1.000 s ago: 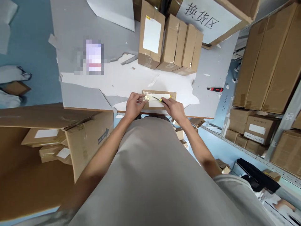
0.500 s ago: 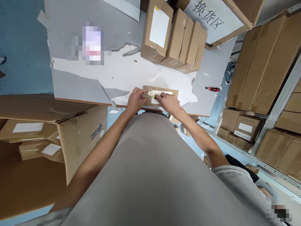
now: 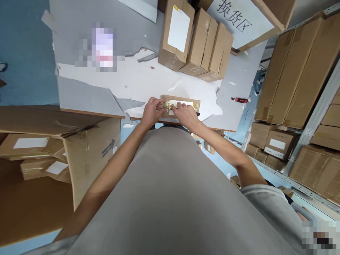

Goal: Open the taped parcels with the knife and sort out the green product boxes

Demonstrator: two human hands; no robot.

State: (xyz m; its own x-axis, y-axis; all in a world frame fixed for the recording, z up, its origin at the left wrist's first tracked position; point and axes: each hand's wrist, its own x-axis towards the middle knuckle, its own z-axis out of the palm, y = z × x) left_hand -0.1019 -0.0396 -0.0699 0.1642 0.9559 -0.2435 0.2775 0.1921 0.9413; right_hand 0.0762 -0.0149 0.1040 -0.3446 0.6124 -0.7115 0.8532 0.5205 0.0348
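Box point(image 3: 180, 99) is lying at the near edge of the table point(image 3: 228, 118). Right hand point(image 3: 185, 114) is gripping a cutter point(image 3: 198, 114) (black end showing) over it; left hand point(image 3: 153, 109) is curling beside tape point(image 3: 167, 103) at its left end, grip unclear.

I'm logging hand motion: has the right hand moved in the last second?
Yes: the right hand has moved left, away from the red cutter lying on the table.
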